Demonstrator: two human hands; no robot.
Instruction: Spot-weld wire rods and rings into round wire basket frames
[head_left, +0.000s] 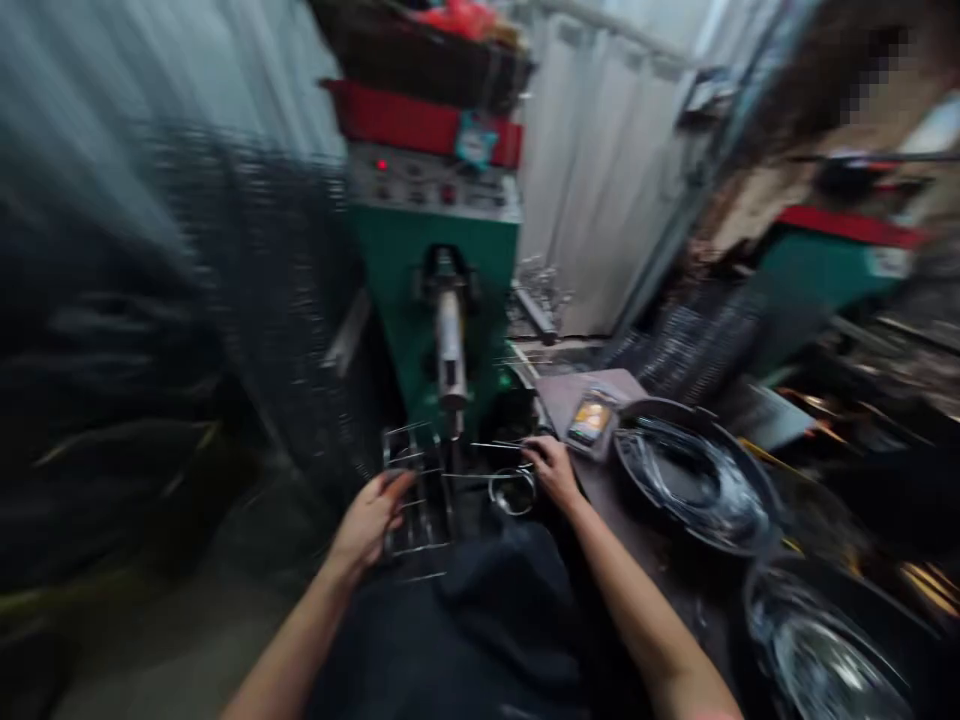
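Note:
My left hand is closed on the side of a wire rack, a small frame of thin metal rods in front of my lap. To the right, my right hand pinches the end of a thin metal rod that points left. Below that hand is a metal wire ring; whether it joins the rod or the rack, I cannot tell. Just beyond both hands stands a green spot-welding machine, its cylindrical arm reaching down toward the rack. Motion blur smears fine detail.
On the right, a black round tub holds shiny wire rings, and a second tub stands nearer me. A phone lies on the bench beside the first tub. Stacked dark wire goods rise at the left. Another green machine is farther right.

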